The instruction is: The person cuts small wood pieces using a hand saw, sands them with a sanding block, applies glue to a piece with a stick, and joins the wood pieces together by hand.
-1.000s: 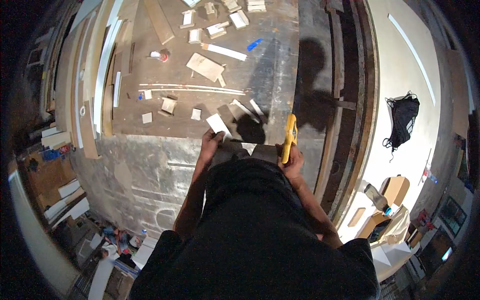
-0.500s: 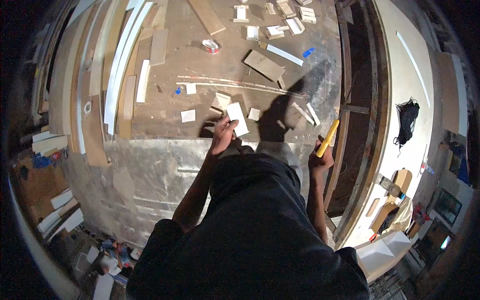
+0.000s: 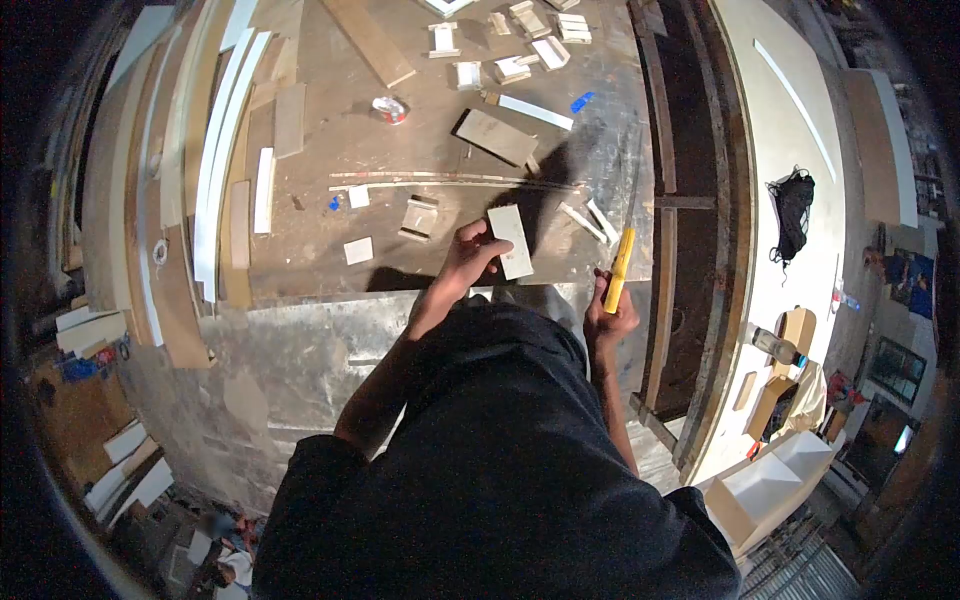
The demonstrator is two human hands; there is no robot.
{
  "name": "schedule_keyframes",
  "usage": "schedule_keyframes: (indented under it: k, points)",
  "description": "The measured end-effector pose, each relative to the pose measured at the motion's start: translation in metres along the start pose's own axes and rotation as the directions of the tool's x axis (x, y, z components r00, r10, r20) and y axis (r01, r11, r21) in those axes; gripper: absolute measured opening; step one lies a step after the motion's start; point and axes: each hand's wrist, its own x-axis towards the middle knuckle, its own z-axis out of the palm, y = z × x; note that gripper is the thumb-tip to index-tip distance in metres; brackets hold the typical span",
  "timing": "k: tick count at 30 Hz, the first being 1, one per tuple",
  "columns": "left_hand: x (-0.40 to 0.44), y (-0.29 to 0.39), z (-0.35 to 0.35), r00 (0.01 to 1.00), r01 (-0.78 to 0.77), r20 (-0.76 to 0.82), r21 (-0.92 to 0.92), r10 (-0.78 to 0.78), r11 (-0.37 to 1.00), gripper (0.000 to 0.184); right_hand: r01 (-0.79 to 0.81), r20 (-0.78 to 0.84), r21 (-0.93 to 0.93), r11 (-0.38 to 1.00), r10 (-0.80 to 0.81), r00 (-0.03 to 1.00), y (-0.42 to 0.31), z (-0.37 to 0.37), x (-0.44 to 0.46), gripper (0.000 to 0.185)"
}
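My left hand [image 3: 470, 258] pinches a small rectangular wooden board [image 3: 511, 243] between thumb and fingers, holding it above the near edge of the worktable. Pale beige shows on the board's upward face. In my right hand [image 3: 610, 315] is a yellow-handled tool [image 3: 620, 268], pointing away from me; its thin far end is too faint to identify. Left of the held board lies a small wooden block assembly [image 3: 419, 217], with a pale square piece [image 3: 358, 250] further left. Two narrow strips [image 3: 590, 222] rest near the tool.
Long boards [image 3: 222, 160] line the table's left side. Several small wooden assemblies [image 3: 512, 68] sit at the back. A brown block [image 3: 495, 138], a red-and-white tin [image 3: 390, 110] and thin long sticks [image 3: 450, 180] lie mid-table. An open dark frame [image 3: 688, 260] separates a white panel [image 3: 775, 130] on the right.
My left hand and the board have moved right, and the board's visible face has gone from white to beige. The whole view has shifted slightly. My right hand still grips the yellow-handled tool.
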Motion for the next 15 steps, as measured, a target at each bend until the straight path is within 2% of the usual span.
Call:
schedule_keyframes:
  k: [1,2,3,5,7,8,9,11,12,14,15]
  points:
    - [0.005,0.002,0.009,0.999,0.014,-0.037,-0.027,-0.015,1.0,0.032,0.0,-0.004,-0.001,1.0,0.0,1.0,0.005,-0.003,0.006,0.015]
    - [0.01,-0.001,0.012,0.998,-0.058,0.022,0.033,0.057,0.998,0.032,0.037,0.019,-0.01,0.999,-0.036,0.999,0.01,-0.007,0.011,0.015]
    - [0.013,-0.004,0.016,0.998,-0.057,0.022,0.034,0.057,0.998,0.032,0.073,0.043,-0.017,0.997,-0.072,0.996,0.016,-0.01,0.016,0.014]
    - [0.016,-0.012,0.026,0.999,-0.03,-0.009,-0.01,0.03,0.999,0.028,0.088,0.06,-0.059,0.994,-0.084,0.995,0.047,-0.01,0.021,0.014]
    - [0.021,-0.02,0.033,0.997,-0.075,-0.025,-0.041,0.074,0.996,0.026,0.108,0.109,-0.032,0.994,-0.104,0.989,0.072,-0.012,0.027,0.012]
    - [0.02,-0.025,0.035,0.997,-0.006,-0.073,-0.098,-0.001,0.995,0.027,0.196,0.139,-0.052,0.979,-0.188,0.972,0.085,-0.015,0.031,0.012]
    - [0.018,-0.023,0.039,0.99,0.059,-0.119,-0.158,-0.078,0.986,0.028,0.196,0.139,-0.046,0.98,-0.188,0.972,0.097,-0.017,0.035,0.012]
    - [0.016,-0.018,0.046,0.987,0.067,-0.132,-0.153,-0.087,0.986,0.032,0.305,0.226,-0.013,0.952,-0.294,0.928,0.119,-0.02,0.04,0.016]
    - [0.017,-0.019,0.05,0.984,0.051,-0.161,-0.159,-0.077,0.986,0.032,0.302,0.229,-0.007,0.953,-0.293,0.928,0.134,-0.02,0.04,0.016]
    - [0.021,-0.017,0.059,0.98,0.035,-0.186,-0.163,-0.065,0.986,0.033,0.198,0.456,0.197,0.96,-0.268,0.848,0.174,-0.018,0.038,0.023]
    - [0.02,-0.016,0.062,0.968,0.028,-0.241,-0.185,-0.073,0.982,0.032,0.236,0.515,0.213,0.948,-0.314,0.798,0.194,-0.016,0.037,0.033]
